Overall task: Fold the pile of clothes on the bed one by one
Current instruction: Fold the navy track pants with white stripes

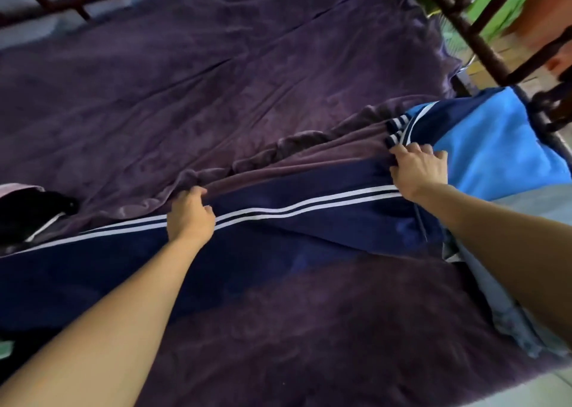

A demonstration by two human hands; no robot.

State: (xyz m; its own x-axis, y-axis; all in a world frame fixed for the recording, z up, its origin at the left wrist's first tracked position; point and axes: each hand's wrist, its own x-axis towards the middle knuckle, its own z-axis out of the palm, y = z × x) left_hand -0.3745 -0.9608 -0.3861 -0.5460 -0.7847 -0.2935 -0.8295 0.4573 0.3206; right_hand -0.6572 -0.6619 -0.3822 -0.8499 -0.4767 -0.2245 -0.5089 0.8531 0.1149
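Observation:
Navy track trousers (294,221) with two white side stripes lie stretched across the purple bed cover (216,81). My left hand (190,214) grips the upper edge of the trousers near the middle of the leg, fingers curled round the cloth. My right hand (418,171) holds the waist end, fingers curled over the fabric next to a striped navy-and-white cuff. A pile of clothes (495,146) lies at the right: a bright blue garment on top of navy cloth, grey cloth below.
A black garment with a pink piece (31,211) lies at the left edge of the bed. A dark wooden bed frame (483,47) runs along the back and right side. Tiled floor shows at the bottom right.

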